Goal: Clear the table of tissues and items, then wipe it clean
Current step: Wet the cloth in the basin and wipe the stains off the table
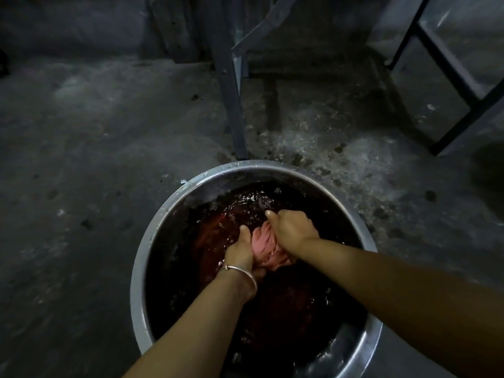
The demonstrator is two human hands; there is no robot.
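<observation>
**Both hands wring a pink cloth in a metal basin**

Lowest in the frame, a wide metal basin (pixel 137 268) sits on a stained, damp concrete floor (pixel 81 159), filled with dark rippling water. Grey metal furniture legs (pixel 231 105) stand in the upper centre and upper right. At the basin's centre, the left hand (pixel 240 253) and right hand (pixel 291 227) each close tightly around a twisted pink cloth (pixel 266 248). A silver bangle (pixel 246 275) circles the left wrist.
</observation>
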